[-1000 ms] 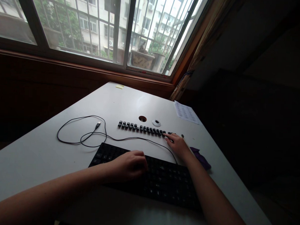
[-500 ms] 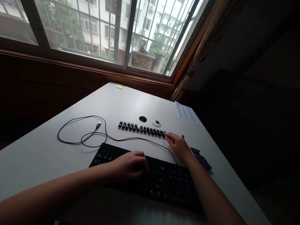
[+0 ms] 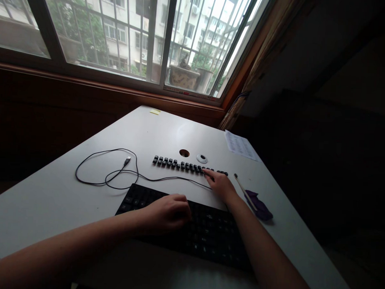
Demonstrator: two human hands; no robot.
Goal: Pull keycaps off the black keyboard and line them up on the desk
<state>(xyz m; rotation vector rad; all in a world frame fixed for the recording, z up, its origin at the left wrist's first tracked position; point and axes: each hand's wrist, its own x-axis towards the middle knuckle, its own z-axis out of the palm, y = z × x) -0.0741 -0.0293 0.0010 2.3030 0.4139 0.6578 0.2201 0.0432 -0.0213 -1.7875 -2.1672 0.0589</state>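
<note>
A black keyboard (image 3: 208,233) lies at the near side of the white table, its cable running off behind it. My left hand (image 3: 169,213) rests on it with the fingers curled closed; whatever they may hold is hidden. Beyond the keyboard, black keycaps (image 3: 187,166) stand in two close rows. My right hand (image 3: 221,184) reaches over their right part, index finger and thumb stretched out and apart, fingertips at the keycaps. Whether a fingertip touches one is too small to tell.
The black USB cable (image 3: 98,184) loops at the left. A thin stick (image 3: 245,192) with a dark tip leans across a purple cloth (image 3: 262,208) at the right. Behind the keycaps are a round table hole (image 3: 184,153), a white ring (image 3: 202,158) and a printed sheet (image 3: 241,145).
My right hand has shifted left along the keycap rows, uncovering the keycaps at the right end and the stick on the cloth. My left hand has stayed in place.
</note>
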